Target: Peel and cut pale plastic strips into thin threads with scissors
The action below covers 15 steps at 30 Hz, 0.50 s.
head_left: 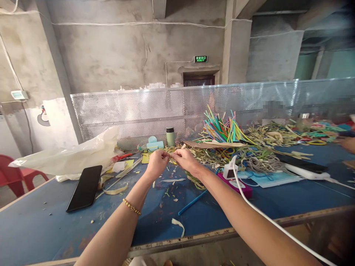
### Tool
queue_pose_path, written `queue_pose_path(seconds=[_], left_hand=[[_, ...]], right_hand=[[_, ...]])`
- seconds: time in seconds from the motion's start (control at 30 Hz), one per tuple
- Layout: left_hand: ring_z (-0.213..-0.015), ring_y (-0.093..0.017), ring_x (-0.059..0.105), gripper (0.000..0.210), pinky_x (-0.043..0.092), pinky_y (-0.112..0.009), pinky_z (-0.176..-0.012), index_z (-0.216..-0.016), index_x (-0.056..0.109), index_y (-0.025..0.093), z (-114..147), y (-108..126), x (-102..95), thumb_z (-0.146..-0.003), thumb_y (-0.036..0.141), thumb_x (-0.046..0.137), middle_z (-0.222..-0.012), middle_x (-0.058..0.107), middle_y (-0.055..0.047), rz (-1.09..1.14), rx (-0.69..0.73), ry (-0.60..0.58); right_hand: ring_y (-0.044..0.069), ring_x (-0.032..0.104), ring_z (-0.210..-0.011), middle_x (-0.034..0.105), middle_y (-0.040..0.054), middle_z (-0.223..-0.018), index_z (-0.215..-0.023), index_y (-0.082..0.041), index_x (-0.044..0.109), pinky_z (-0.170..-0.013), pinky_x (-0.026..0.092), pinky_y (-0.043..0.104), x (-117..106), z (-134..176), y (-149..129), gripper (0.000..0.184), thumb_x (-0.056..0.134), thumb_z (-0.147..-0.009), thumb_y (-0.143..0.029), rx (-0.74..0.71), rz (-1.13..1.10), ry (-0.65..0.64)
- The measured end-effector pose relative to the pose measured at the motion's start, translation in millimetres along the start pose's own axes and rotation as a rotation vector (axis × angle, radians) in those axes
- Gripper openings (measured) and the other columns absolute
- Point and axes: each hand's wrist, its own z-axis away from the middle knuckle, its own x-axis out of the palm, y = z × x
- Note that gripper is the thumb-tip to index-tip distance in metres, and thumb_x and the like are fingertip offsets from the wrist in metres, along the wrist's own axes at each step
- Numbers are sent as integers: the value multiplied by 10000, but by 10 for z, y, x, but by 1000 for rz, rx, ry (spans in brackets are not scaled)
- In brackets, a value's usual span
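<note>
My left hand (157,162) and my right hand (186,159) meet above the middle of the table, fingertips almost touching. Both are closed in a pinch. Whatever lies between the fingers is too small to make out. Just beyond them stands a green bottle with a dark lid (170,137), and a light blue cylinder (155,146) lies to its left. A heap of cut plant strips (213,155) spreads to the right of my right hand. Behind it rises a bundle of coloured pipe cleaners (222,127).
A black phone (84,188) lies left on the blue table (116,229), near a plastic bag (74,153). Right are a white charger (229,171) with its cable, a face mask (274,178) and another phone (302,163). A perforated metal screen (138,111) stands behind; a person's arm (348,145) shows far right.
</note>
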Motion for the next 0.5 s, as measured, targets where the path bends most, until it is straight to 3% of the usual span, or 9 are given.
queue_pose_path(seconds=[0.23, 0.5], left_hand=[[-496, -120, 572, 69, 411, -221, -525, -705, 555, 183, 40, 41, 27, -750, 137, 581, -531, 585, 30, 82, 40, 112], [-560, -153, 630, 126, 462, -246, -550, -779, 642, 146, -3, -14, 61, -765, 124, 519, -588, 656, -28, 187, 36, 29]], right_hand=[[45, 220, -409, 314, -106, -485, -672, -182, 514, -406, 130, 225, -17, 83, -151, 350, 735, -678, -454, 178, -539, -111], [32, 245, -393, 351, -102, -485, -650, -178, 497, -394, 119, 213, 12, 72, -136, 374, 770, -646, -433, 214, -629, -45]])
